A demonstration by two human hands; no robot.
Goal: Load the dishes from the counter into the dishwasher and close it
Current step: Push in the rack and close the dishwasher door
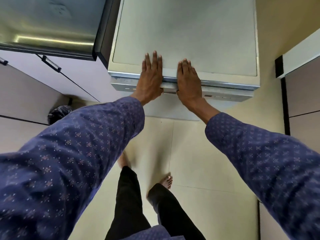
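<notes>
A freestanding white dishwasher (187, 32) stands in front of me, seen from above, and its door (225, 96) looks upright against the body. My left hand (151, 78) lies flat across the front top edge with straight fingers on the top panel. My right hand (188, 80) lies flat beside it in the same way, its thumb down on the door's control strip. No dishes are in view.
A steel counter top (46, 25) sits to the left over pale cabinets with dark handles (52, 64). A black bag (58, 112) lies on the floor at left. Dark-edged cabinets (303, 94) line the right. Cream floor tiles (199, 153) lie under my bare feet.
</notes>
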